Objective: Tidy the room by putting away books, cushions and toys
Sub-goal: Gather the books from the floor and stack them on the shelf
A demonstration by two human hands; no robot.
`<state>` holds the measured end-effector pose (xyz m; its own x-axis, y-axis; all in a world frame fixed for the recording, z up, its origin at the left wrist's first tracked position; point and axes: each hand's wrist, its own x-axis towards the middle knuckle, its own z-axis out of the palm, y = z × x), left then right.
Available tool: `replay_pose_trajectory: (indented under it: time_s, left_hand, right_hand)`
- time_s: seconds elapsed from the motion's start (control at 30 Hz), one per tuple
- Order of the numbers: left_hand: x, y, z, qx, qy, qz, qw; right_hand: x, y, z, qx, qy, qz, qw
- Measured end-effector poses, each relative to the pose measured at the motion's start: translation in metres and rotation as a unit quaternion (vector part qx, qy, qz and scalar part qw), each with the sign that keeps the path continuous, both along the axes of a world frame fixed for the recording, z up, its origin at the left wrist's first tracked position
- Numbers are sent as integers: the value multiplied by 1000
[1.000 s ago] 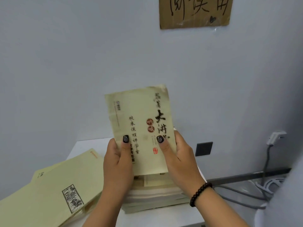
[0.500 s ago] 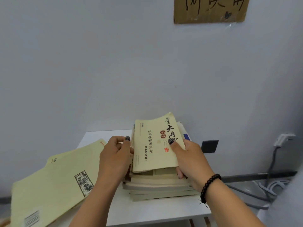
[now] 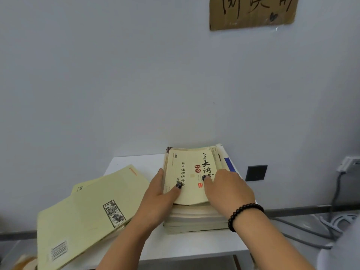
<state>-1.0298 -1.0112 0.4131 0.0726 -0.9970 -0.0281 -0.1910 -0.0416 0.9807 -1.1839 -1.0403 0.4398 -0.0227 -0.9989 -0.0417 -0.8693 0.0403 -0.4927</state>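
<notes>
Since a second ago the pale yellow booklet [image 3: 190, 176] has come down from mid-air and is now lying flat on top of the stack of books [image 3: 194, 217] on the white table [image 3: 194, 246]. The left hand [image 3: 158, 199] is holding the booklet's left edge, thumb lying across the cover and fingers running along the side of the stack. The right hand [image 3: 228, 190] is gripping the right edge, thumb pressing on the cover, the other fingers hidden behind the hand. A black bead bracelet [image 3: 243, 215] is sitting on the right wrist. Two larger yellow books [image 3: 87, 215] are lying fanned to the left, overhanging the table. A cardboard sign [image 3: 253, 12] is hanging on the wall above
</notes>
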Motion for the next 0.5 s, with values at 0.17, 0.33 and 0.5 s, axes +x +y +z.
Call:
replay_pose_trajectory:
  time_s: [0.17, 0.33, 0.5]
  left_hand:
    - [14, -10, -5, 24, 77, 27, 996]
    - [19, -23, -6, 81, 179, 44, 979]
    - [15, -31, -13, 105, 169, 2, 980]
  right_hand:
    - [-2, 11, 5, -54, 150, 12, 987]
    - [-34, 5, 14, -59, 122, -35, 990]
    - [-66, -15, -2, 60, -190, -54, 979]
